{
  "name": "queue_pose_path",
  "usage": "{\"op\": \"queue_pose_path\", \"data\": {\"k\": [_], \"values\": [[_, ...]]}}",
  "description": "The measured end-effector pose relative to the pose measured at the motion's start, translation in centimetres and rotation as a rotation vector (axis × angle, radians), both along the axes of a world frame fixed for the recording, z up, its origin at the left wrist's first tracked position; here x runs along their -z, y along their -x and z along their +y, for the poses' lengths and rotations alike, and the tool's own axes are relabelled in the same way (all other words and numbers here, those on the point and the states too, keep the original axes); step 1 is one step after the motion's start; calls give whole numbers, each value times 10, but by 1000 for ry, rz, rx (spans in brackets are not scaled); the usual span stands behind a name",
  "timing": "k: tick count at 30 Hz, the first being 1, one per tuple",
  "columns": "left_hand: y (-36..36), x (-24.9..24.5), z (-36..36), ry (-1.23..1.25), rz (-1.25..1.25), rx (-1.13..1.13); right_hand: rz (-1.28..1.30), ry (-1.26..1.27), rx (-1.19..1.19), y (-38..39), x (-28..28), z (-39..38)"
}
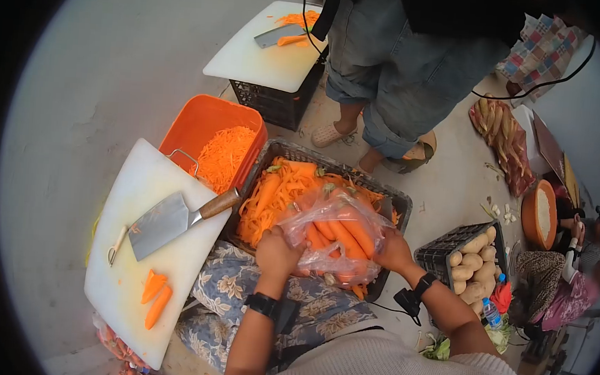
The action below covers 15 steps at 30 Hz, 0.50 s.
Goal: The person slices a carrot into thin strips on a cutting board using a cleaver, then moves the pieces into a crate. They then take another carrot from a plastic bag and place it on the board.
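A clear plastic bag (342,235) with whole carrots in it hangs between my two hands, over a black crate (399,200) of carrots and orange peelings (264,209). My left hand (279,253) is closed on the bag's left edge, and my right hand (393,251) grips its right edge. To the left, a white cutting board (124,197) bears a cleaver (160,227) with a wooden handle, a peeler (116,245) and a few carrot pieces (158,306). Behind that board, an orange bin (173,128) holds shredded carrot (225,155).
Beyond the crate stands a person (404,63) in rolled-up jeans. A second cutting board (253,57) with another cleaver rests on a black crate. On the right are a crate of potatoes (474,263), a water bottle (491,314), an orange basin (539,214) and seated people.
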State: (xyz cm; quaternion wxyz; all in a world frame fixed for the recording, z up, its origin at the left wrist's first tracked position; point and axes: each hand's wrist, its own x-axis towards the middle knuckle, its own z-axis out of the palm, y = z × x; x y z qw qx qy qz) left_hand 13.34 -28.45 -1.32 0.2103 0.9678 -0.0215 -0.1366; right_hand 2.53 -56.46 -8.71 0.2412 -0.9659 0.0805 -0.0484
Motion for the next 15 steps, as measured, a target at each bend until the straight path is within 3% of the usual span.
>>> {"op": "queue_pose_path", "data": {"k": [4, 6, 11, 13, 14, 15], "values": [[3, -6, 5, -63, 85, 65, 207, 103, 44, -3, 4, -2], [0, -13, 10, -12, 246, 207, 413, 57, 155, -23, -10, -8], [10, 31, 18, 191, 135, 79, 288, -249, 110, -38, 26, -28], [13, 47, 15, 265, 112, 15, 452, -1221, 635, -44, 9, -40], [12, 64, 12, 695, 293, -213, 377, -1321, 552, -39, 50, -66], [10, 72, 7, 1135, 465, -434, 376, -1309, 522, -45, 42, -68]]}}
